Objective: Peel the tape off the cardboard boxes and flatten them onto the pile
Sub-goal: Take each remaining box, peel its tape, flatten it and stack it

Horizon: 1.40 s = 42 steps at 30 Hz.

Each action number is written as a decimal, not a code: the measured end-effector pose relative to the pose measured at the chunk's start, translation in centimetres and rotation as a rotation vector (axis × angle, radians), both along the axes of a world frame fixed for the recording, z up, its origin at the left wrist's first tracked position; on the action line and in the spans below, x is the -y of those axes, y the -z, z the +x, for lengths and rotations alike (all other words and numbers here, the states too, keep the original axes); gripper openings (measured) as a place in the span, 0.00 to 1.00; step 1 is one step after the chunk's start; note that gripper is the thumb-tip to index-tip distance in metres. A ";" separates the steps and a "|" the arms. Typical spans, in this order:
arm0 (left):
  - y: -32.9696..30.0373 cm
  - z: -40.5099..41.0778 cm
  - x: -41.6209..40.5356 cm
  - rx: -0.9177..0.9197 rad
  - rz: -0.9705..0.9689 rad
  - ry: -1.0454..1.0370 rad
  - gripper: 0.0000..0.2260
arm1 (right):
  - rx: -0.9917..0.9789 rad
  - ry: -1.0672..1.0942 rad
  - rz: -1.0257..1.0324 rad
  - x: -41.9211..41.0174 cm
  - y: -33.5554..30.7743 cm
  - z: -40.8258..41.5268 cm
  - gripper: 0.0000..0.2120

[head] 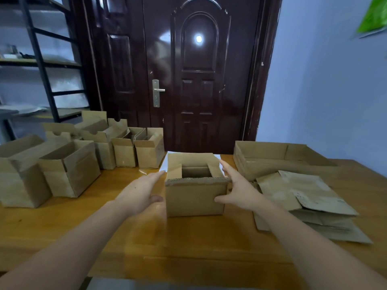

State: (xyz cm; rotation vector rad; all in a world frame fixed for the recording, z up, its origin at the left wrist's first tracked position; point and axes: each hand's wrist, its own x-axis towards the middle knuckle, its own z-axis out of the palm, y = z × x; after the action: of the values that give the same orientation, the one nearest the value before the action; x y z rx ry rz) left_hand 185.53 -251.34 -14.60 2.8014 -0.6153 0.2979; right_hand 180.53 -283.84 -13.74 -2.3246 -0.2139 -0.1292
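- We see a small open cardboard box standing upright on the wooden worktop, dead centre in front of us, its top flaps folded partly inward around a square opening.
- Our left hand sits at the box's nine o'clock side, fingers straight and together, the thumb just beside the near left corner; we cannot tell whether the palm touches the wall.
- Our right hand sits at three o'clock, fingers straight along the top right edge, thumb on the front face. Neither hand clamps anything.
- Something white shows behind the far flaps; whether it is tape or paper we cannot tell.
- At nine to eleven o'clock stands a row of open boxes not yet flattened.
- At three to four o'clock lies the pile of flattened cardboard, with a shallow cardboard tray beyond it at two o'clock.
- We judge the step in hand to be taking hold of this box; next likely comes finding any tape, then collapsing the box toward the pile.
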 end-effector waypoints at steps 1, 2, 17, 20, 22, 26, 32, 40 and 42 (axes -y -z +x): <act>-0.9 0.0 0.1 0.082 0.030 0.018 0.40 | 0.061 -0.011 -0.061 0.0 -0.5 0.0 0.53; -1.7 0.1 0.3 0.158 0.071 0.049 0.39 | 0.103 -0.031 -0.117 0.0 -1.1 0.0 0.51; -3.0 0.1 0.0 0.439 0.205 0.123 0.35 | 0.065 -0.165 -0.634 0.3 -3.2 0.5 0.43; -2.2 -0.2 -0.4 0.405 0.094 0.024 0.34 | 0.082 -0.134 -0.634 0.0 -3.8 0.3 0.39; -1.6 -0.3 -0.6 0.367 0.027 -0.044 0.32 | 0.126 -0.091 -0.556 -0.4 -4.0 0.0 0.40; 0.5 -0.9 0.0 0.195 -0.047 -0.116 0.31 | 0.109 0.130 -0.236 -0.1 -3.2 -0.4 0.46; 2.7 -1.8 2.4 -0.072 -0.316 -0.157 0.29 | -0.119 0.248 0.109 -0.5 0.8 -1.4 0.31; 3.9 -1.5 2.5 -0.340 -0.623 -0.093 0.39 | -0.196 0.229 0.454 -1.1 2.2 -2.0 0.42; 3.8 -1.8 2.9 -0.390 -0.629 -0.039 0.40 | -0.220 0.192 0.339 -1.1 2.4 -2.3 0.53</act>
State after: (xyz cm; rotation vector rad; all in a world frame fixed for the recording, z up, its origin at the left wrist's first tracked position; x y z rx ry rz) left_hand 183.76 -254.23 -18.42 2.1769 -0.3029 -0.0514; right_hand 178.24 -282.69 -16.13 -1.9972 0.1340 -0.0024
